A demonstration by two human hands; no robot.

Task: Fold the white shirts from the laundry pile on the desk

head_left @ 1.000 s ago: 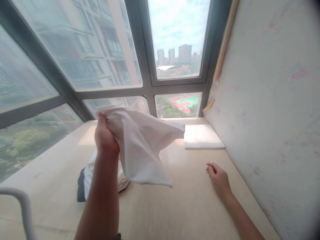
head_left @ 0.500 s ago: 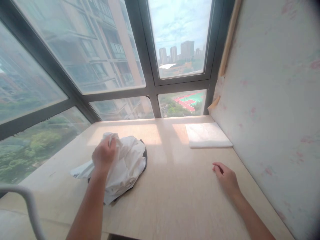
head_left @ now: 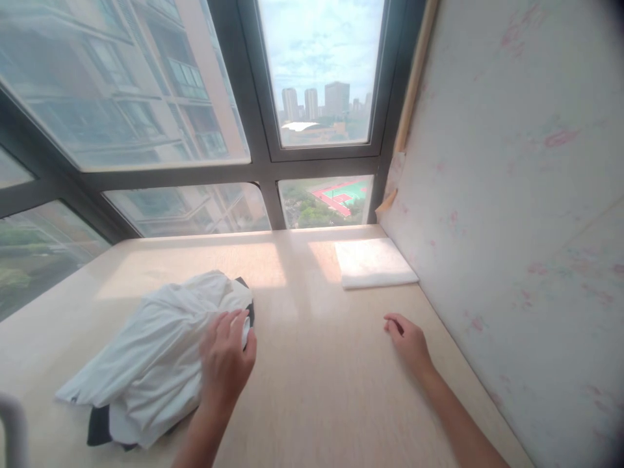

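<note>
A heap of white clothes [head_left: 156,351] with a dark garment [head_left: 99,426] under it lies on the pale wooden table [head_left: 322,377] at the left. My left hand [head_left: 227,359] rests on the heap's right edge, fingers stretched out, gripping nothing. My right hand [head_left: 408,341] lies on the bare table near the right wall, fingers loosely curled, with nothing visible in it. A folded white cloth [head_left: 374,262] sits flat at the far right of the table, beyond my right hand.
Large windows [head_left: 312,78] with dark frames rise behind the table's far edge. A pale, pink-stained wall [head_left: 511,195] closes the right side. A white curved chair rail [head_left: 12,429] shows at the lower left corner.
My left hand brought the raised white garment down onto the heap, let it go, and now lies open on it. The right hand has stayed on the table.
</note>
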